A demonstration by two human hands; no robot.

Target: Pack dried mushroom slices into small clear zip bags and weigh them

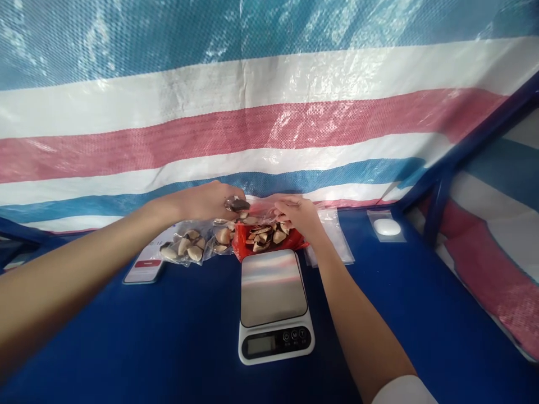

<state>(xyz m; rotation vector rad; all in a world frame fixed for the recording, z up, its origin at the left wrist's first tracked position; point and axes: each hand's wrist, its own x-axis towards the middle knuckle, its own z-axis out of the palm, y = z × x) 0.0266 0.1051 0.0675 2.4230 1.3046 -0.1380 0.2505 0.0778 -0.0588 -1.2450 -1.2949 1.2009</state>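
Nearest: white scale (275, 306), on the near side of both hands, between the forearms; no figure legible on its display. Phone (145, 269) lies flat, nearer than the left hand (204, 200) and off to its left.

Next out: one clear bag of pale pieces (185, 247) below the left wrist; a second clear bag (223, 234), also holding pieces, just beside it under the left fingers. Red bag (240, 242), gaping, sits beneath the gap between the hands; dark-edged, pale slices (263, 237) show inside. Flat clear bags (340, 242) lie just right of the right hand (298, 212).

Grip: right thumb and finger pinched together on clear film (267, 207), which spans toward the left hand above the red bag. A dark, glossy piece (238, 204) shows at the left fingertips; cannot tell whether they are closed on it.

Farther right of the right hand, a white oval item (386, 226) on a small packet. Behind everything, striped tarpaulin (269, 126).

Judgement: step in hand looks like bagging pieces. Next move would call for a steady right pinch, film mouth spread, left fingers clear of it.
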